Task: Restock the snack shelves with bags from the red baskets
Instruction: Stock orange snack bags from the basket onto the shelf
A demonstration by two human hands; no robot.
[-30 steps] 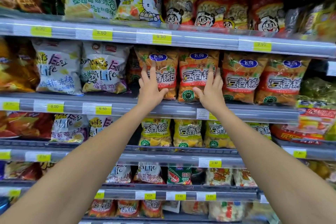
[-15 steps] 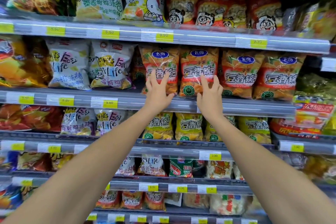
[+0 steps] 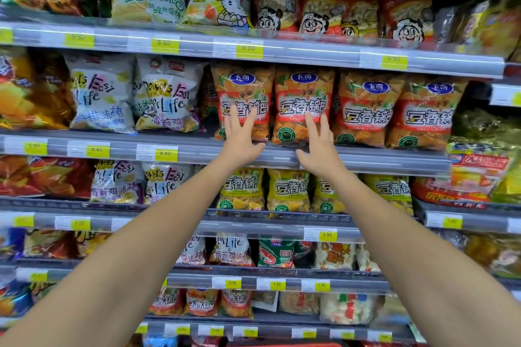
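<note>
Several orange snack bags stand in a row on the second shelf from the top. My left hand lies with straight, spread fingers against the lower front of the leftmost orange bag. My right hand lies the same way on the bag beside it. Both thumbs sit at the shelf's front rail. Neither hand curls round a bag. Two more orange bags stand to the right. A sliver of red, perhaps a basket, shows at the bottom edge.
White and yellow bags fill the shelf to the left. Red bags stand on the top shelf. Yellow bags of the same brand fill the shelf below. Price rails with yellow tags run along every shelf.
Both hands have slid down the fronts of the two orange bags toward the shelf rail. The camera has shifted, so the shelves sit further right in view.
</note>
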